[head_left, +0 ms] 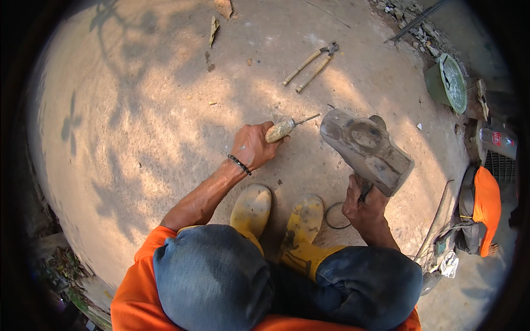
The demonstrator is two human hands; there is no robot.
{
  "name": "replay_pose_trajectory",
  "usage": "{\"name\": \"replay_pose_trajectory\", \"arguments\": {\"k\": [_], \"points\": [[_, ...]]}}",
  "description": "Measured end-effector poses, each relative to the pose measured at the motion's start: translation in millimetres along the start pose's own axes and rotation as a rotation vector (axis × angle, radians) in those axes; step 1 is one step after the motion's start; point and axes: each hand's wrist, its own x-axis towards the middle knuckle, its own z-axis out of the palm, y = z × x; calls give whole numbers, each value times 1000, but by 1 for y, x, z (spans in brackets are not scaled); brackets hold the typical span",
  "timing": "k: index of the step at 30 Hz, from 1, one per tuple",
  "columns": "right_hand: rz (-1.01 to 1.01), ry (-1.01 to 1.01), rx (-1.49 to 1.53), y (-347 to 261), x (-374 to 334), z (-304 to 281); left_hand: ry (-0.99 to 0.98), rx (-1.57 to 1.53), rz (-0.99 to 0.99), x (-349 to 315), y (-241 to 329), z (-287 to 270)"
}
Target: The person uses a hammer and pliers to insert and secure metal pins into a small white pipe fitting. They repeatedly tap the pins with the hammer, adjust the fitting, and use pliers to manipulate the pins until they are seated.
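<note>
My left hand (255,146) is closed round the thick, pale, worn handle of a screwdriver-like tool (280,131). Its thin metal shank points up and to the right, above the ground. A hammer (367,149) with a big, scuffed grey-brown block head is in my right hand (365,212), raised close to the view. Fingers wrap its handle, which is mostly hidden behind the head. The hammer head is right of the shank's tip and apart from it in the picture. Further off, long-handled pincers (312,67) lie on the ground with their pale handles spread.
Two yellow boots (252,212) stand below my hands, with a thin dark ring (337,215) beside the right one. Along the right side are a green bucket (446,84), a plastic bottle (498,141), an orange cloth (487,207) and a long curved blade-like strip (436,220).
</note>
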Motion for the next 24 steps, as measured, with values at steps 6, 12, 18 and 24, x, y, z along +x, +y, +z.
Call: {"name": "replay_pose_trajectory", "arguments": {"k": [6,12,18,24], "points": [[406,-436,99,3,25,15,-170,-3,1,-19,-4,-13],[-52,-114,320,-14,13,-9,-302,-144,-374,-15,8,-36],[438,-377,64,21,11,16,-744,-1271,-442,-23,46,-91],[299,-199,206,29,-41,22,-685,-1154,-744,-24,11,-53]]}}
